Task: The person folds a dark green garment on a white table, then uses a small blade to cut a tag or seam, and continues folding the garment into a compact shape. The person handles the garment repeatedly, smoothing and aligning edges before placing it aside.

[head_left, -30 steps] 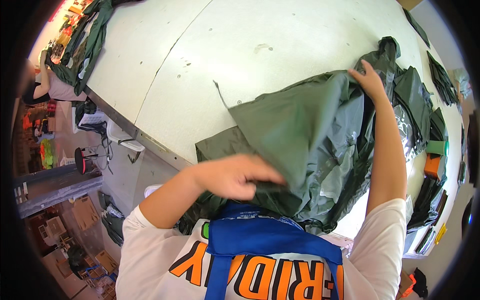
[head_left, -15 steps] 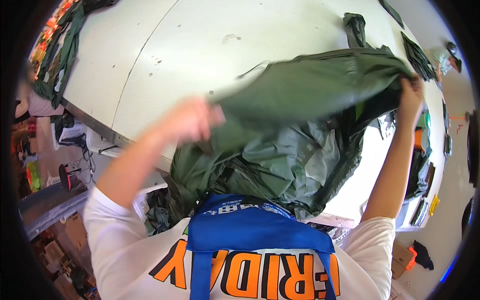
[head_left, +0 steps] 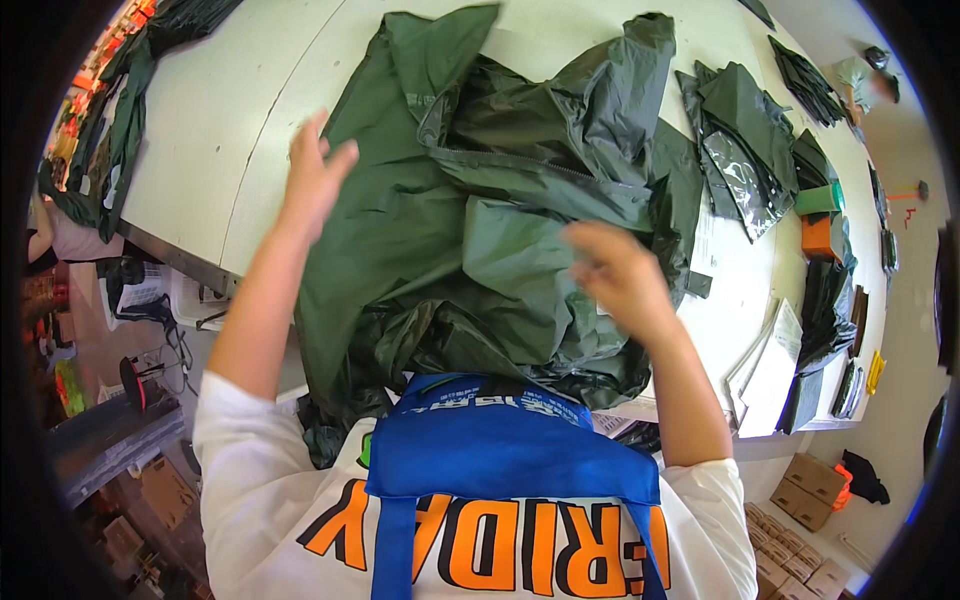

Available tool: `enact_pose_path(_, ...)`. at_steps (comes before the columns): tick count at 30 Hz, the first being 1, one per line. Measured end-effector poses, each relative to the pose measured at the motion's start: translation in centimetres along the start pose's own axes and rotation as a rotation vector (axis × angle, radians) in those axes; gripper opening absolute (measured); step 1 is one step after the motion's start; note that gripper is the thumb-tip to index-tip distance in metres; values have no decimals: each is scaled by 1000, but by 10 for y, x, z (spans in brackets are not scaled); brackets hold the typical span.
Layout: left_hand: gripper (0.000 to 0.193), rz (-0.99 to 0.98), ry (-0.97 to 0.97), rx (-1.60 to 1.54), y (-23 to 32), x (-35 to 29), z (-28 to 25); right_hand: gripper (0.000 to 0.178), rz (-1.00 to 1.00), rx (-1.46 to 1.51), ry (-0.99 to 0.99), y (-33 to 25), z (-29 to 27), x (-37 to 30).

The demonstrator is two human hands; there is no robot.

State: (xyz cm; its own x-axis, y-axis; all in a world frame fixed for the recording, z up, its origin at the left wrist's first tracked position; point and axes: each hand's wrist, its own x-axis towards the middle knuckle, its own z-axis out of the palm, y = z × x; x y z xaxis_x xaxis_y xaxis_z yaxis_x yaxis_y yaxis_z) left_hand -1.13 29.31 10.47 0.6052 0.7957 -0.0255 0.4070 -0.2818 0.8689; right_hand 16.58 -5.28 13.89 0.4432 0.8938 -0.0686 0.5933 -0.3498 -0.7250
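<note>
A dark green raincoat (head_left: 390, 220) lies spread on the white table in front of me, its body creased and its lower part bunched against my blue apron (head_left: 510, 440). A hood-like part (head_left: 610, 95) with a seamed edge sits at its far end. My left hand (head_left: 315, 180) is just beside the coat's left edge, fingers spread and holding nothing. Over the coat's middle right is my right hand (head_left: 622, 278), slightly blurred, its fingers apart with nothing visible between them. Whether it touches the cloth is unclear.
Folded dark green garments, one in clear plastic (head_left: 745, 185), lie right of the coat. Beyond them stand a green and orange box (head_left: 822, 235) and a stack of white paper (head_left: 768, 365). More garments (head_left: 125, 130) hang over the far left table edge. Cardboard boxes (head_left: 808, 490) sit lower right.
The raincoat was raised and swinging between my hands; now it lies flatter, reaching farther across the table. My right hand has let go of its edge and moved left; my left hand has moved up and left.
</note>
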Motion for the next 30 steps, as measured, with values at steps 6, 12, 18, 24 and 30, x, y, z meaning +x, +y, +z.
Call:
enact_pose_path(6, 90, 278, -367, 711, -16, -206, -7, 104, 781, -486, 514, 102, -12, -68)
enact_pose_path(12, 62, 297, -180, 773, -77, -270, 9, 85, 873, -357, 491, 134, 26, -110)
enact_pose_path(18, 20, 252, 17, 575, -74, -205, -58, 39, 738, 166, 792, 136, -51, -129)
enact_pose_path(24, 30, 90, -88, 679, 50, -92, -227, 20, 755, 152, 623, 80, -151, -148)
enact_pose_path(30, 44, 489, -413, 1418, 41, -9, -77, 36, 954, -871, -44, 152, -126, -184)
